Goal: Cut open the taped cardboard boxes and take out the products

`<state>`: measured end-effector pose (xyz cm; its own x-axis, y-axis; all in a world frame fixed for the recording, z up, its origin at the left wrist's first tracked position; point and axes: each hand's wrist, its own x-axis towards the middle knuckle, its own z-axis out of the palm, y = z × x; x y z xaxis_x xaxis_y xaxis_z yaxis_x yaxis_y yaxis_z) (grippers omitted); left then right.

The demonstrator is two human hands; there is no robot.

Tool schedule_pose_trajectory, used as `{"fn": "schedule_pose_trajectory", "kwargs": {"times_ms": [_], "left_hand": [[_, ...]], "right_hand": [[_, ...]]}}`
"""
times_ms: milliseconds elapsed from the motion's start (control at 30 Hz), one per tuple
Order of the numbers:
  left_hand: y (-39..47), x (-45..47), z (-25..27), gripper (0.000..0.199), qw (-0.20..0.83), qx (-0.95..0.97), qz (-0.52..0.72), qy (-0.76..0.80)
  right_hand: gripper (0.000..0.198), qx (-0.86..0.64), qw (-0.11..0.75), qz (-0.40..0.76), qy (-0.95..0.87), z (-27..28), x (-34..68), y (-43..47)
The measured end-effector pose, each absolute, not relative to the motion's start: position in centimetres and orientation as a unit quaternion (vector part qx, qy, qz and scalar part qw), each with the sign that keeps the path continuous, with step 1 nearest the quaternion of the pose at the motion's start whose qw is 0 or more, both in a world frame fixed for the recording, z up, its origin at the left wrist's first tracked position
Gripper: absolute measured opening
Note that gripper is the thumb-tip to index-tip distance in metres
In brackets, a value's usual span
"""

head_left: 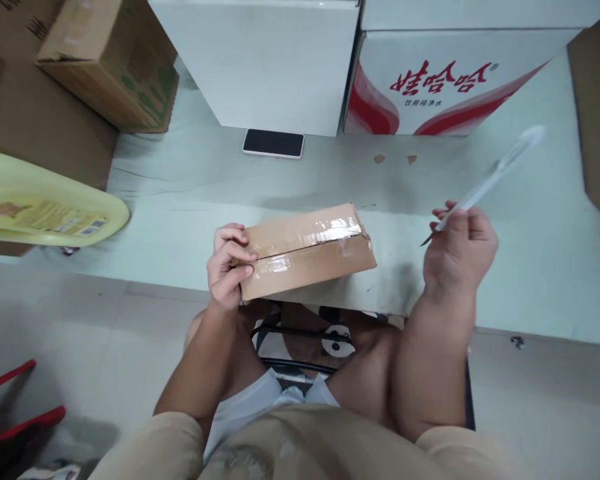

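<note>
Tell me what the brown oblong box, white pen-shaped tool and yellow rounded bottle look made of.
Brown oblong box: matte cardboard, by its dull panels and folded edges; glossy clear tape, probably plastic, catches the light.
White pen-shaped tool: probably smooth plastic, by its even barrel; its dark tip may be metal, though blurred.
Yellow rounded bottle: likely satin plastic, from its smooth curves.

White tool [489, 180] partly blurred; yellow bottle [40, 195] cropped

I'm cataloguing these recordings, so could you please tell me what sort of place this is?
Probably an indoor workspace, perhaps a home or storeroom: cartons stand along a pale table, with a phone lying in front of them.
</note>
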<state>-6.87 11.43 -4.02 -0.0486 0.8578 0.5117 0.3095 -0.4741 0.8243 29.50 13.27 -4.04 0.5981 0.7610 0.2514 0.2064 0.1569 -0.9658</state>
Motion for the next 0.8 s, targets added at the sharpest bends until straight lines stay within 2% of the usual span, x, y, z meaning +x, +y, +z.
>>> {"fn": "schedule_pose_trajectory", "kwargs": {"times_ms": [100,233,400,467,567,700,800], "left_hand": [[11.6,-6.2,-3.9,0.021,0.266,0.655,0.549,0.447],[12.3,-5.1,-3.7,0.016,0.298,0.659,0.544,0.426],[12.8,-4.8,-3.5,0.023,0.305,0.664,0.517,0.446],[12.7,-4.9,-3.6,0.026,0.297,0.674,0.509,0.446],[12.4,-4.9,-3.8,0.032,0.277,0.684,0.502,0.451],[12.2,-4.5,-3.9,0.042,0.265,0.688,0.499,0.455],[12.1,-4.2,-3.8,0.043,0.257,0.693,0.505,0.446]], "right_hand": [[0.041,-0.54,0.694,0.245,-0.408,-1.7,27.9,11.7],[0.036,-0.532,0.691,0.25,-0.421,0.0,25.3,9.9],[0.011,-0.456,0.75,0.263,-0.401,0.7,24.7,9.3],[0.011,-0.434,0.77,0.275,-0.379,1.0,24.9,9.2],[0.005,-0.441,0.745,0.32,-0.384,1.3,25.0,9.0],[0.021,-0.446,0.724,0.362,-0.382,1.7,24.2,8.7],[0.018,-0.472,0.715,0.356,-0.373,1.9,23.2,8.5]]}}
